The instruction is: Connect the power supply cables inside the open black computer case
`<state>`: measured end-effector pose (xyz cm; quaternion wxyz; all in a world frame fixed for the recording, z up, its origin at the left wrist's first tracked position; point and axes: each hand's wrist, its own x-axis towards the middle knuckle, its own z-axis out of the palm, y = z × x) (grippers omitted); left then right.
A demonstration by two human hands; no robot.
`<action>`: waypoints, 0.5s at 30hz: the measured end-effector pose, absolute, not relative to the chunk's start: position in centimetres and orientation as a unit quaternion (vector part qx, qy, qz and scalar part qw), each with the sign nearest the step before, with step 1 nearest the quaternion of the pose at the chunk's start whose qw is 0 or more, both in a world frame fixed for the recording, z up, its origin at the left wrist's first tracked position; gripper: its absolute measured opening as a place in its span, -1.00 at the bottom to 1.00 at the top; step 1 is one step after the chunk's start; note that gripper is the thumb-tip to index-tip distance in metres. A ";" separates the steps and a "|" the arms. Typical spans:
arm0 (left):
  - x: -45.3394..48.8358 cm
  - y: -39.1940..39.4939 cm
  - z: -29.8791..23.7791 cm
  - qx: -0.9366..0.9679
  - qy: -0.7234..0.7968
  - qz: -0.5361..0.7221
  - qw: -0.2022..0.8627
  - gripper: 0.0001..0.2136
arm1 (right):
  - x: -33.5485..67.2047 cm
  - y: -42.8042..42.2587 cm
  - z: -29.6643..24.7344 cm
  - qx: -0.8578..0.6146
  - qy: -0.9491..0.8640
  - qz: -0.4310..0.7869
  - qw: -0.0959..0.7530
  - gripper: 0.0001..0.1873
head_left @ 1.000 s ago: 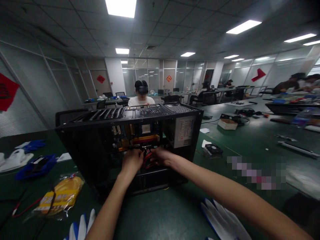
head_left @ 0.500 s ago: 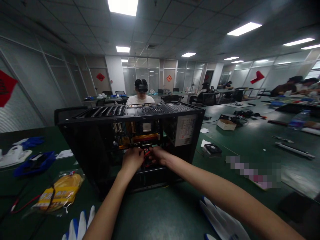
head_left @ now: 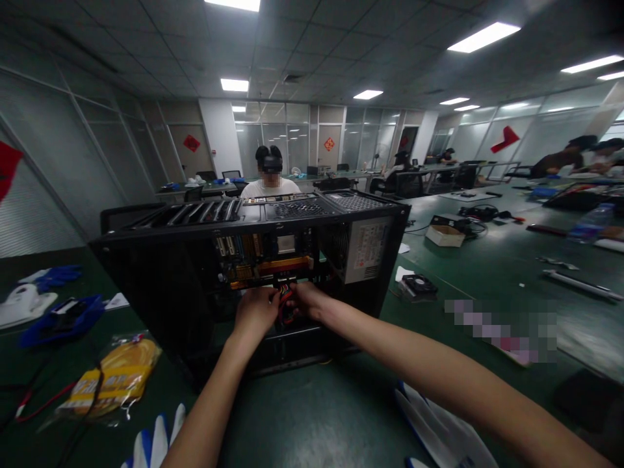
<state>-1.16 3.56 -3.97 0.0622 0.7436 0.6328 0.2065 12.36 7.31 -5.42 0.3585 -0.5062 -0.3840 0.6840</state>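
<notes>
A black computer case (head_left: 146, 286) stands in front of me with its side open. Inside it are a motherboard (head_left: 253, 250) and, at the upper right, a power supply (head_left: 366, 250). Both my hands reach into the lower part of the case. My left hand (head_left: 258, 309) has its fingers pinched at a bundle of red, yellow and black cables (head_left: 285, 307). From the other side, my right hand (head_left: 309, 300) closes its fingers on the same bundle. The fingertips and the cable ends are partly hidden.
White-and-blue gloves (head_left: 439, 422) lie at the near edge on both sides. Left are a yellow packet (head_left: 114, 377) and a blue tray (head_left: 63, 322). A fan (head_left: 418, 286), a small box (head_left: 444, 235) and a bottle (head_left: 591, 222) are right. A person (head_left: 270, 185) sits behind the case.
The view has shifted slightly, so the case appears a little larger. Both hands stay at the cables inside the case, with only slight finger movement.
</notes>
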 end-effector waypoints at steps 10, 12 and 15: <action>-0.8 2.9 -3.8 0.727 0.662 0.180 -0.015 -0.69 | 15.8 8.1 -4.8 -0.539 -0.621 0.507 0.258 -0.46; -0.8 2.7 -3.9 0.726 0.662 0.178 -0.053 -0.67 | 15.9 7.6 -4.9 -0.546 -0.676 0.390 0.303 -0.44; -0.7 2.6 -4.0 0.724 0.664 0.161 -0.094 -0.62 | 15.9 6.4 -5.0 -0.496 -0.761 0.236 0.345 -0.48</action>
